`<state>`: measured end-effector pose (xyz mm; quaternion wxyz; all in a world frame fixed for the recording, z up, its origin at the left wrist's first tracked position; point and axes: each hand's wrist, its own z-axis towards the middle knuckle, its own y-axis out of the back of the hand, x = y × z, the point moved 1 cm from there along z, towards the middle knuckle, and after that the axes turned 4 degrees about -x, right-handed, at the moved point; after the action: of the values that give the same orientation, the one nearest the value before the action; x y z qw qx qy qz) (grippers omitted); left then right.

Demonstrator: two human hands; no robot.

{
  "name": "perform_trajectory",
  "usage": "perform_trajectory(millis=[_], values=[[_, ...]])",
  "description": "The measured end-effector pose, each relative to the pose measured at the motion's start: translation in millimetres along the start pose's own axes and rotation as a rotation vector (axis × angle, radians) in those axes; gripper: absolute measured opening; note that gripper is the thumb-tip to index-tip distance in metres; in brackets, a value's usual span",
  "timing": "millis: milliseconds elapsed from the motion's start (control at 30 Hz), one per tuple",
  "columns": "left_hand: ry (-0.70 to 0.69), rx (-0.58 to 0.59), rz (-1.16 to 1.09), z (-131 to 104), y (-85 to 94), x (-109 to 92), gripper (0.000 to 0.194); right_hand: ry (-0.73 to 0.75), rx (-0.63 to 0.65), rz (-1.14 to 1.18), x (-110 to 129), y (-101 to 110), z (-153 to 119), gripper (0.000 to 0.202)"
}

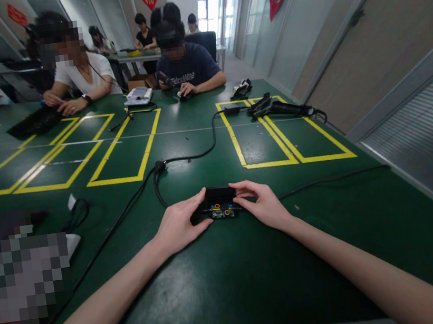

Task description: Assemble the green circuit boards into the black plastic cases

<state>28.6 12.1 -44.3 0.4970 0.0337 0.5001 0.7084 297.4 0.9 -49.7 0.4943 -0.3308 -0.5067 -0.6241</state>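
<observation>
An opened black case (pixel 221 195) lies on the green table in front of me, with a small circuit board (pixel 221 212) exposed on its near side. Copper-coloured coils and several small parts show on the board. My left hand (pixel 180 222) grips the case's left side, fingertips at the upper corner and thumb at the lower left. On the other side, my right hand (pixel 262 202) holds the right end between fingers and thumb. Black cable (pixel 307 184) runs off to the right from behind my right hand. My fingers partly hide both ends of the case.
A black cable with a plug (pixel 160 165) crosses the green table (pixel 171 301). Yellow tape (pixel 273 164) marks rectangles farther off. Black handheld devices (pixel 285 109) lie at the far right. Two people (pixel 191 61) (pixel 85 75) work across the table. A blurred item (pixel 25 283) is at left.
</observation>
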Motion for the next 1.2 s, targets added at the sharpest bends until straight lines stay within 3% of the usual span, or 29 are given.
perform_trajectory(millis=[333,533,733,900,1200], values=[[-0.008,-0.016,0.005,1.2,0.6,-0.7,0.074,0.022,0.004,0.002,3.2,-1.2,-0.5,0.029],[0.059,0.009,-0.048,3.1,5.5,-5.7,0.065,0.046,0.006,0.001,9.0,-0.1,-0.3,0.024],[0.043,0.038,-0.138,6.1,7.8,-11.6,0.018,0.135,0.015,-0.018,18.5,3.0,-1.2,0.016],[0.059,0.018,-0.182,6.8,6.4,-16.0,0.018,0.297,0.158,-0.011,26.6,2.7,-2.7,0.030],[0.011,-0.005,-0.222,9.3,6.1,-20.6,0.012,0.293,0.148,-0.048,27.0,0.5,-3.0,0.028]])
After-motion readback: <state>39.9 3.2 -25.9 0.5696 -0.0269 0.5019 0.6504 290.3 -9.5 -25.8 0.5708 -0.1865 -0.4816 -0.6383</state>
